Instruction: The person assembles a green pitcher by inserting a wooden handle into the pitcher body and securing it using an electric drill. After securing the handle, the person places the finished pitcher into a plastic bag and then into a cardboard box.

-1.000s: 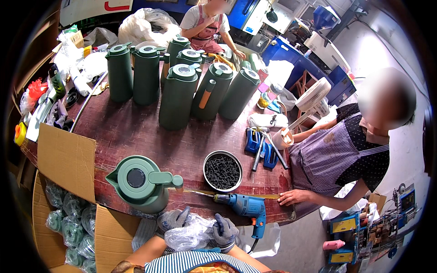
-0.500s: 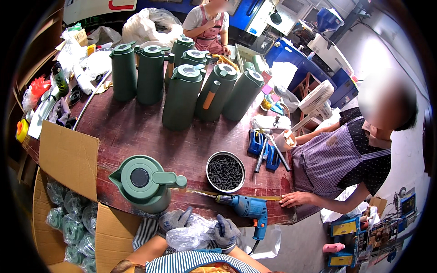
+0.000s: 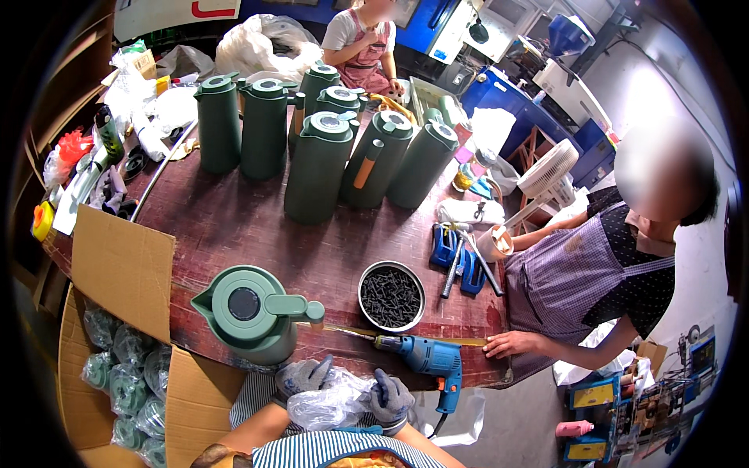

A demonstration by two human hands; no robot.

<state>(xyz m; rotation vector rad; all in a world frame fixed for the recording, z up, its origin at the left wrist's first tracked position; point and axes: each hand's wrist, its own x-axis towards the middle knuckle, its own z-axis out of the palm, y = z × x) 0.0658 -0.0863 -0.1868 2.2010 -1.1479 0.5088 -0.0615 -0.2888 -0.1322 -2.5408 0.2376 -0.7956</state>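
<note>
The table (image 3: 234,242) has a dark red surface with many pale scratches, and it shines softly under the light toward its far right corner. Beyond its left edge stand brown shelves (image 3: 82,70), while blue machinery (image 3: 505,97) stands beyond the far right corner. Past the right edge, one sees a brightly lit pale wall (image 3: 654,74) and grey floor (image 3: 511,413).

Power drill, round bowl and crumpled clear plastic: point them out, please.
Power drill (image 3: 431,358): head view, blue housing.
Round bowl (image 3: 392,329): head view, lower rim.
Clear plastic (image 3: 314,410): head view, its left part.
</note>
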